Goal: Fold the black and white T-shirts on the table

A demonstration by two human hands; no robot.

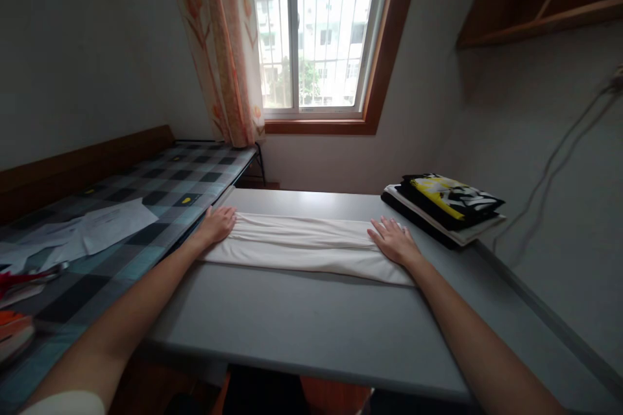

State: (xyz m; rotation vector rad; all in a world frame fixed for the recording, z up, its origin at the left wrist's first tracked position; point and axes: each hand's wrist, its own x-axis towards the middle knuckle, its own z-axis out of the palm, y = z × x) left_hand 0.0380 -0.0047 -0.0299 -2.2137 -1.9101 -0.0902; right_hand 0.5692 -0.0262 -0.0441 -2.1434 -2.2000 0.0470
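Cream cloth [311, 248] lies in a long, folded band across the grey worktop [311, 318], running from our left side to our right, with creases along its length and a smoother strip on the edge nearer us. Our left hand [219, 225] rests palm down on its left end, and our right hand [395, 241] lies palm down on its right end, fingers spread. The grip is released on both sides: we press flat on the fabric, with neither hand clenched.

Beyond our right hand, near the wall, we see a stack of folded fabric [445, 207] on the worktop, black and white below, with a black, yellow and white printed piece on top. To our left, beside the worktop, is a bed [87, 292] with a checked cover; on it lie white papers [109, 228], a red item [17, 280] too blurred to name and, nearer us, an orange and pale object [14, 331] cut by the view's edge. Ahead of us is a window [326, 32] with a wooden surround, a floral curtain [228, 45] hanging at its left. A wooden shelf [549, 29] is fixed high on our right, above a cable [545, 175].
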